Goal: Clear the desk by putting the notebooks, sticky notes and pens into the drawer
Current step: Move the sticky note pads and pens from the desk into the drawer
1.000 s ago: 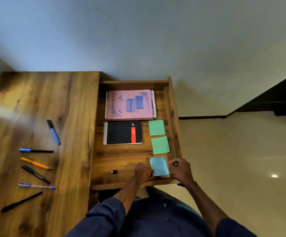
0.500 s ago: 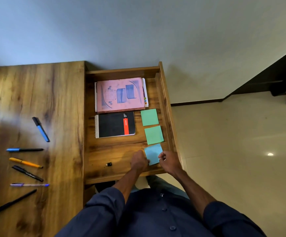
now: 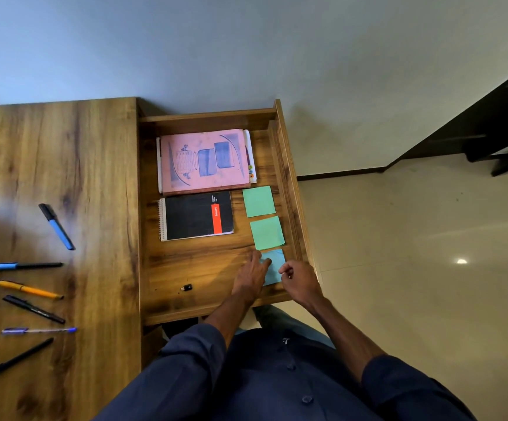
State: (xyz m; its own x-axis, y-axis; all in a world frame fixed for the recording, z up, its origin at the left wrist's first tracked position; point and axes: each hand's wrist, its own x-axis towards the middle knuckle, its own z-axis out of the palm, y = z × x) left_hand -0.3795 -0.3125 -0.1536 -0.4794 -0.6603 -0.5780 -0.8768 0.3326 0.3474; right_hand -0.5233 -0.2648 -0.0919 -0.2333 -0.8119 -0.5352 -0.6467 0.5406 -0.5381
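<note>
The desk (image 3: 64,177) is filling the left of the frame, with the open drawer (image 3: 210,118) lying at centre. Inside, the pink notebook (image 3: 201,161) and, below it, the black notebook (image 3: 195,215) are already sitting stowed, with the green sticky notes (image 3: 259,202) to their right. The left hand (image 3: 249,278) is pressing flat fingers on the blue sticky note (image 3: 275,268), low in the drawer. The right hand (image 3: 300,282) is curling at the note's edge; whether it is pinching, I cannot tell. Six pens (image 3: 29,289) are waiting at far left.

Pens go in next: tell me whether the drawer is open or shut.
Open: the drawer is pulled out, pink notebook visible inside.
</note>
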